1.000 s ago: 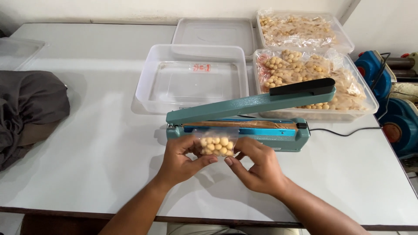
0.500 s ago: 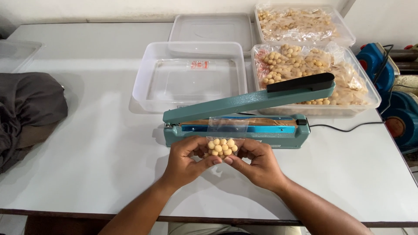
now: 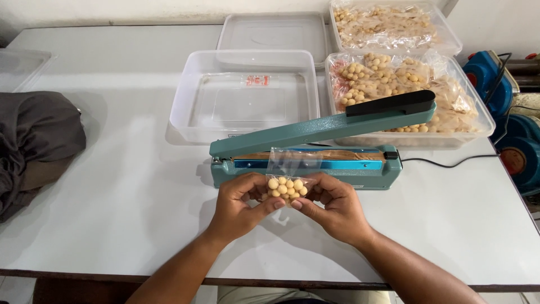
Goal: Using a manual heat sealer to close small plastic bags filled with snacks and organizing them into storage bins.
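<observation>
White table [image 3: 112, 186]: left hand [image 3: 239, 205], right hand [image 3: 332, 208] pinch bag [image 3: 287, 180].

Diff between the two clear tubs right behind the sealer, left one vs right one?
The left tub holds no snacks, only a small label at its bottom; the right tub is piled with bagged yellow snack balls. The sealer's raised arm crosses in front of the right tub, while the left tub is fully visible. Both are clear, rectangular, lidless plastic tubs on the white table.
</observation>
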